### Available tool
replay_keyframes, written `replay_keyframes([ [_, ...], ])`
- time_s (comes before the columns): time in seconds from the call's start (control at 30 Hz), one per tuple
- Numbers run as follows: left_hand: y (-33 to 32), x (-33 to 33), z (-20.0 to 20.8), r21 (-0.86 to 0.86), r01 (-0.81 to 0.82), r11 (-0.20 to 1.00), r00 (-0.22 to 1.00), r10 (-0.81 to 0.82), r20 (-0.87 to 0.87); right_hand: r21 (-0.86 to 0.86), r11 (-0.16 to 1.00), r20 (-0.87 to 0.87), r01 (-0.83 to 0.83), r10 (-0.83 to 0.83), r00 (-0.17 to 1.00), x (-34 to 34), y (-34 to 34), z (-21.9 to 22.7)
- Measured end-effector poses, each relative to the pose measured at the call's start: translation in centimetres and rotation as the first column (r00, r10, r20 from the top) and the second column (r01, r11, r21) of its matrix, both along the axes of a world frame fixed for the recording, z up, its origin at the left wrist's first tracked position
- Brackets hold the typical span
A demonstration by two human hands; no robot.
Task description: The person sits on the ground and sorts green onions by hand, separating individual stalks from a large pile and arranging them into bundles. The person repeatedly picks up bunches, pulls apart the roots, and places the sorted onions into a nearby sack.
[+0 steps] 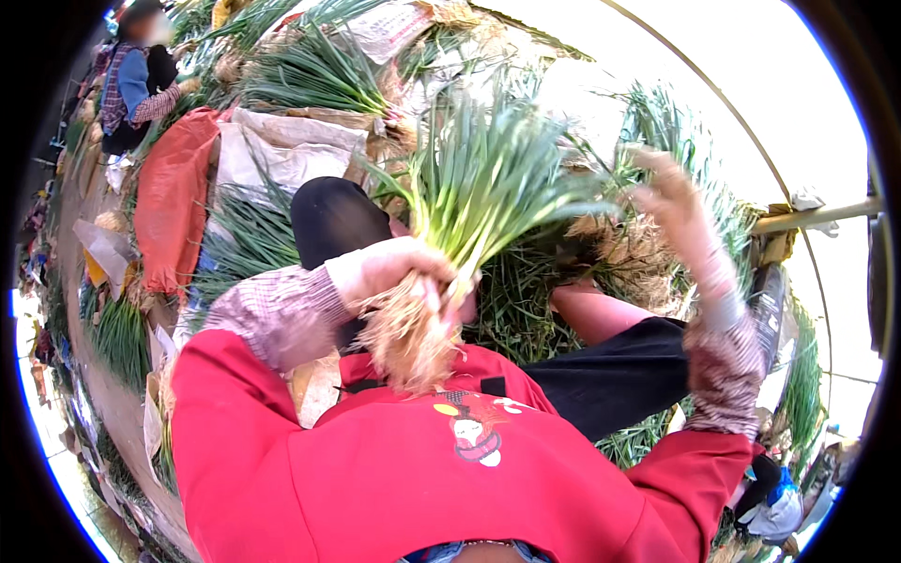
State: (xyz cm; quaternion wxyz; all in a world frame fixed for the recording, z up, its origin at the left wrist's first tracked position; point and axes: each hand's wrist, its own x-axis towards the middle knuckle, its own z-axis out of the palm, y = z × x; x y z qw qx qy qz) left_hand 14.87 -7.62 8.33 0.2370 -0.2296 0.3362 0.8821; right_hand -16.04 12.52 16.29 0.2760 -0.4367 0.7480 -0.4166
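Observation:
My left hand [399,266] is closed round the lower stems of a thick bunch of spring onions [496,183]. The green leaves fan up and away from me, and the pale, stringy roots [402,333] hang below the fist, over my red apron. Off to the right, my right hand [668,192] is raised past the leaf tips, beside more onion plants. Motion smears its fingers, so I cannot make out their hold. Under it lies a heap of spring onions with tan roots [643,253].
Loose green leaves [526,300] lie between my legs. An orange-red sack [176,202] and a whitish sack [272,155] lie to the left. More onion bunches [314,80] are piled beyond. Another person [136,84] is at the far left. A pole [817,216] juts in at right.

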Motion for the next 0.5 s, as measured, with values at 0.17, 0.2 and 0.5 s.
replay_keyframes([
  [0.17, 1.6, -3.7, -4.1, 0.498, -0.15, 0.854, 0.95, 0.264, -0.168, 0.138, 0.757, -0.603, -0.639, 0.576, 0.552, 12.4, -4.5, -1.8],
  [0.2, 1.6, -4.0, -4.0, 0.512, -0.149, 0.846, 0.967, 0.234, -0.105, 0.089, 0.786, -0.688, -0.612, 0.492, 0.533, 12.2, -3.2, -2.9],
  [0.5, 0.4, -7.9, -4.0, 0.672, -0.466, 0.576, 0.571, 0.776, -0.269, 0.01, 0.868, -0.809, -0.497, 0.299, 0.506, 12.5, -4.0, -0.1],
])
